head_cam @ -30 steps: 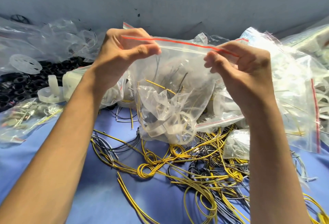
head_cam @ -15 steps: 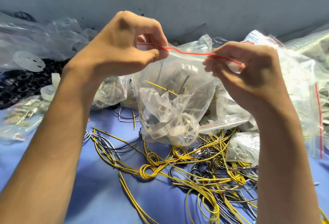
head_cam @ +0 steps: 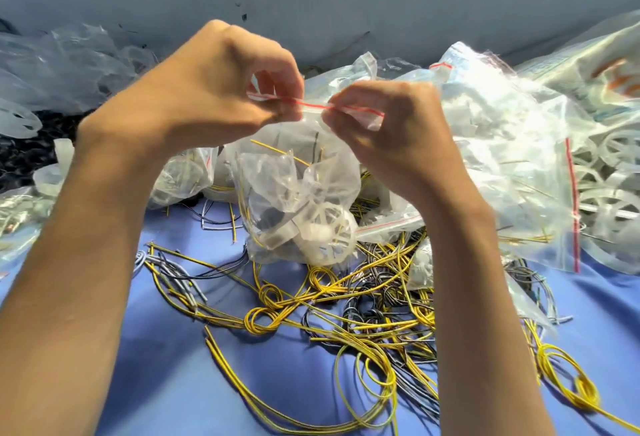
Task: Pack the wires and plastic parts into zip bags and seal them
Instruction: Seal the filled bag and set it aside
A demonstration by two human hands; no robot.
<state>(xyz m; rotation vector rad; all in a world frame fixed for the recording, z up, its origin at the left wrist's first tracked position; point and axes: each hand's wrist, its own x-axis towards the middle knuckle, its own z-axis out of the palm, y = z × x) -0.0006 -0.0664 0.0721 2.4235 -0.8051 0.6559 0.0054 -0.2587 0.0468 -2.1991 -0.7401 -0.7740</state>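
Head view, zip bag [head_cam: 304, 172] hanging beneath, left fingers [head_cam: 284, 70] and right fingers [head_cam: 346, 98] pinching its red seal [head_cam: 311, 106]

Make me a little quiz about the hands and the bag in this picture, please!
1. True or false: the left hand and the right hand both pinch the red-striped top of the zip bag.
2. What colour is the cloth under the loose wires? A blue, B green, C pink.
3. Fill the gap: the white plastic part inside the held bag looks like a ___.
Key: 1 true. 2 A. 3 wheel.
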